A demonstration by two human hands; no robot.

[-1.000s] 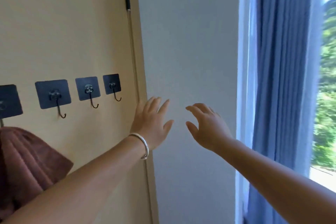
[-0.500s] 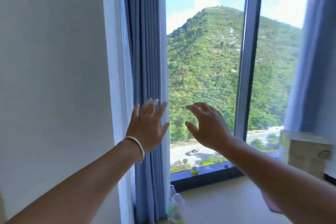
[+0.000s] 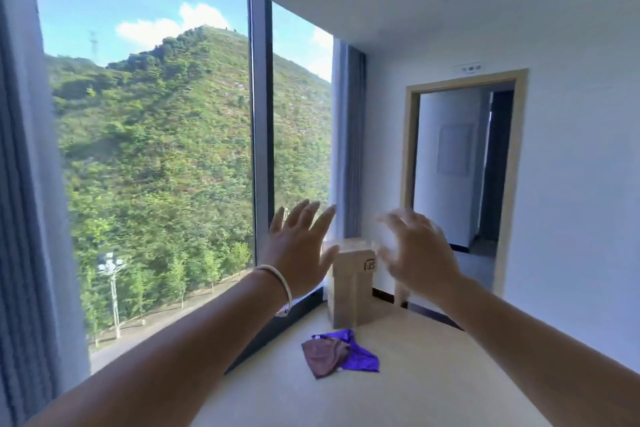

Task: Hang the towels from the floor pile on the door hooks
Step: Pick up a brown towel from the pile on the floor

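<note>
Right hand [image 3: 415, 253] motion-blurred; brown towel [image 3: 322, 355] overlaps purple towel [image 3: 360, 355].

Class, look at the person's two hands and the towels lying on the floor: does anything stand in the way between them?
Nothing visible does. Both the left hand and right hand are raised, open and empty, and the floor pile of towels lies on bare floor. The cardboard box stands behind it.

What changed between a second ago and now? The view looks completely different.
The person turned right, away from the door with its hooks, past the curtain and window, so the floor pile now shows: a purple towel and a brownish towel beside a cardboard box. Nothing was taken or let go. Left hand and right hand stayed raised, open, empty.
</note>
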